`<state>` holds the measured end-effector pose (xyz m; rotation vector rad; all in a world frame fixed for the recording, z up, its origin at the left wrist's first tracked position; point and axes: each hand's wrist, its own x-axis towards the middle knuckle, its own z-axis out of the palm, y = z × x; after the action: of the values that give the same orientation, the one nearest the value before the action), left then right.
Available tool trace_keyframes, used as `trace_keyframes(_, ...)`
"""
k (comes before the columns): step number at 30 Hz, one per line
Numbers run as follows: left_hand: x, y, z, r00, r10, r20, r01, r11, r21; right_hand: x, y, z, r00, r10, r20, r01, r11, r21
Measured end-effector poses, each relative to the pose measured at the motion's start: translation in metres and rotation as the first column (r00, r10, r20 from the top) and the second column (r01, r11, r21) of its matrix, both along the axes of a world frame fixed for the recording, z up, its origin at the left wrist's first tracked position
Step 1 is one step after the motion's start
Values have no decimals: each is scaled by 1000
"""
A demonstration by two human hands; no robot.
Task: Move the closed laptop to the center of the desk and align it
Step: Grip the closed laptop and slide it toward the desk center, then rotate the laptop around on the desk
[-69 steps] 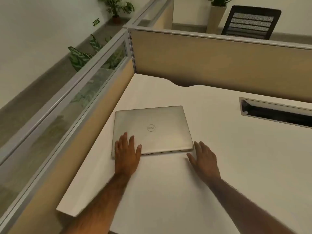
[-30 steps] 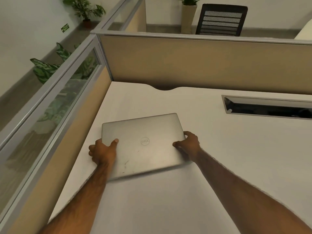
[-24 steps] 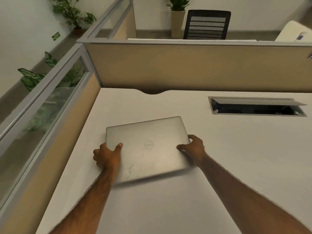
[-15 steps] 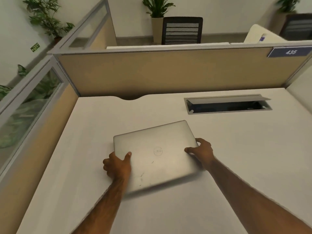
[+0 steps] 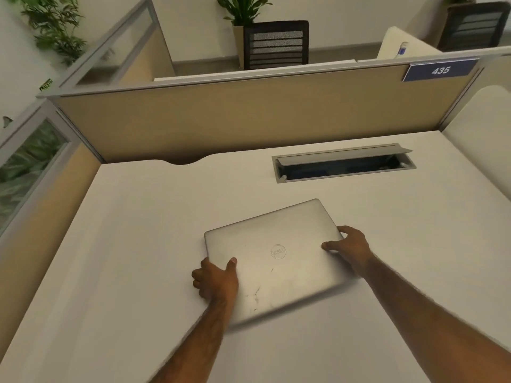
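Observation:
A closed silver laptop (image 5: 276, 258) with a round logo on its lid is over the white desk (image 5: 132, 244), turned a little anticlockwise, its near edge blurred and casting a shadow. My left hand (image 5: 217, 280) grips its left edge, thumb on the lid. My right hand (image 5: 349, 246) grips its right edge, thumb on top and fingers curled around the side. The laptop is near the middle of the desk, in front of the cable tray.
A cable tray (image 5: 343, 164) with its flap up is set into the desk behind the laptop. Beige partitions (image 5: 249, 117) wall the back and left, with a glass panel (image 5: 27, 161) at left. A sign reading 435 (image 5: 439, 70) hangs at the back right.
Both hands took hold of the laptop's side edges and carried it rightward from the left corner toward the middle of the desk. The view swung right with it.

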<state>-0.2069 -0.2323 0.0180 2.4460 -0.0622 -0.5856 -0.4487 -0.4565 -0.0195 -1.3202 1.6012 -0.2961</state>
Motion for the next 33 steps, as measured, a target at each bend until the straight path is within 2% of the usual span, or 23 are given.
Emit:
trace_keyframes(13,-43,-22,-2,999,44,-4,-44,997,55,-17,-46,0,987,159,-39,-159,987,-13)
trace_keyframes(19,-56,-21,-5,997,74,-12,-73,995,63,-14,-47,22,970,232,-76,-234,972,-12)
trace_keyframes(23,-65,-22,-5,996,94,-7,-93,993,68,-13,-60,12,965,255,-68,-256,967,-6)
trace_keyframes(33,-70,-22,-11,997,73,34,-76,993,95,-6,-54,36,940,299,-164,-304,953,-5)
